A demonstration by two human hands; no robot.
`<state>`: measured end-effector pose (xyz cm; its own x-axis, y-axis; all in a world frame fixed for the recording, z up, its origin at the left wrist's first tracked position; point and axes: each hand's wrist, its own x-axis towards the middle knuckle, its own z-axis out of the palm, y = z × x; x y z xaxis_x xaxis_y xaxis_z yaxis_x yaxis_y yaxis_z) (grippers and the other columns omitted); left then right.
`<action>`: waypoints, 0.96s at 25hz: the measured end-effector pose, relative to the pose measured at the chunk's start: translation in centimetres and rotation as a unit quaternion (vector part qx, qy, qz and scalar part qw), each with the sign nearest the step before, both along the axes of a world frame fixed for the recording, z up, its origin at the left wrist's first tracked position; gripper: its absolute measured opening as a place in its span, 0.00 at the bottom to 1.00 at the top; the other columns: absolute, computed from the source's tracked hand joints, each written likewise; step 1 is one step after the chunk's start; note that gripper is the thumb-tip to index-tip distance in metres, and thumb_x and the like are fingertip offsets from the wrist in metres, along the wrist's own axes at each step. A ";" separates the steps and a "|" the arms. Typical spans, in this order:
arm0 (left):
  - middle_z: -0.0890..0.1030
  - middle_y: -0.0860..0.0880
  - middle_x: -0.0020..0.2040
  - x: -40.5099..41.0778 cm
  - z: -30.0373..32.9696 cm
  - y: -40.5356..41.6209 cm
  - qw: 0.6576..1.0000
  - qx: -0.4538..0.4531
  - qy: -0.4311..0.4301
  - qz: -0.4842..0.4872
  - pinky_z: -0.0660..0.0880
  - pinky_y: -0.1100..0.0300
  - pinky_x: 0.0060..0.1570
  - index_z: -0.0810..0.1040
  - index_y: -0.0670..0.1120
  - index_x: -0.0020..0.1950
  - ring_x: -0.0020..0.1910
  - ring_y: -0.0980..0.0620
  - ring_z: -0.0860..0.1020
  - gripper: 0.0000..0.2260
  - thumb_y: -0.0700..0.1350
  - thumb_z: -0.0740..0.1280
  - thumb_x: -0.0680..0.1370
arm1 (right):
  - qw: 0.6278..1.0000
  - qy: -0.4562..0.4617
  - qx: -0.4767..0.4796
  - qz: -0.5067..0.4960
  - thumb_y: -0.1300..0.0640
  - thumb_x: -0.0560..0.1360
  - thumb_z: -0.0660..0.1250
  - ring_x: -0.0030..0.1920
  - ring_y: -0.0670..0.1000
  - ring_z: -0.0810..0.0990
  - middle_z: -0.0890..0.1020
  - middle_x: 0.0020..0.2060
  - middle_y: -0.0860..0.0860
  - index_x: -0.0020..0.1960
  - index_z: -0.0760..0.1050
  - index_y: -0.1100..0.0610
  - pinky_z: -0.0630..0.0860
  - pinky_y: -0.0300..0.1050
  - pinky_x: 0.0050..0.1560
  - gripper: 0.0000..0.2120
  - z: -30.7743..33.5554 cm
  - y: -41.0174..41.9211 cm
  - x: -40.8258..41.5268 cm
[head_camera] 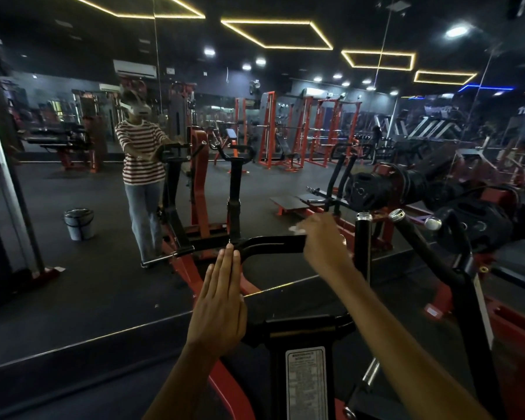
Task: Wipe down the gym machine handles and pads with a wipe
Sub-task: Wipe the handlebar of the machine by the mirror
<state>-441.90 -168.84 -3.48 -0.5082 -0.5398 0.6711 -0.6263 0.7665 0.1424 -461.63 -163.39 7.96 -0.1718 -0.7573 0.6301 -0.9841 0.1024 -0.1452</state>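
The right hand [323,237] gripped the black handle [273,244], apparently pressing a white wipe [296,229]; the left hand [219,301] hovered, fingers [229,268] flat together.

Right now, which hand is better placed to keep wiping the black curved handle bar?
Right. The right hand is closed around the black curved handle bar with the white wipe showing at its fingers. The left hand is flat and open, holding nothing, near the bar's bend.
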 end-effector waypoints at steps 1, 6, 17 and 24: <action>0.41 0.44 0.78 0.0 0.0 0.1 1.000 0.000 -0.002 0.004 0.45 0.53 0.74 0.43 0.40 0.77 0.77 0.48 0.42 0.32 0.45 0.53 0.77 | 0.999 -0.002 -0.022 0.036 0.65 0.77 0.60 0.61 0.51 0.70 0.75 0.59 0.56 0.61 0.75 0.59 0.66 0.38 0.60 0.15 -0.7 0.0 2.0; 0.44 0.42 0.78 0.0 -0.1 0.2 1.000 -0.010 -0.008 0.014 0.46 0.52 0.74 0.42 0.40 0.77 0.77 0.47 0.43 0.32 0.43 0.54 0.77 | 0.983 0.111 -0.057 0.131 0.63 0.68 0.61 0.54 0.57 0.79 0.82 0.50 0.57 0.51 0.80 0.62 0.80 0.49 0.51 0.14 -2.1 -1.1 7.7; 0.43 0.44 0.78 0.0 0.1 0.2 1.000 -0.003 0.007 -0.006 0.46 0.52 0.74 0.43 0.40 0.77 0.77 0.48 0.43 0.32 0.44 0.53 0.76 | 0.966 0.238 -0.035 0.091 0.57 0.60 0.80 0.44 0.51 0.80 0.81 0.46 0.54 0.48 0.81 0.60 0.77 0.36 0.35 0.19 -5.0 -0.5 3.4; 0.44 0.44 0.78 -0.1 0.1 0.1 0.999 0.002 0.022 -0.026 0.45 0.53 0.75 0.45 0.40 0.77 0.77 0.48 0.44 0.32 0.43 0.53 0.76 | 0.991 0.094 -0.072 -0.058 0.66 0.59 0.79 0.43 0.55 0.80 0.79 0.47 0.57 0.46 0.81 0.62 0.80 0.43 0.36 0.16 -6.5 3.5 -5.2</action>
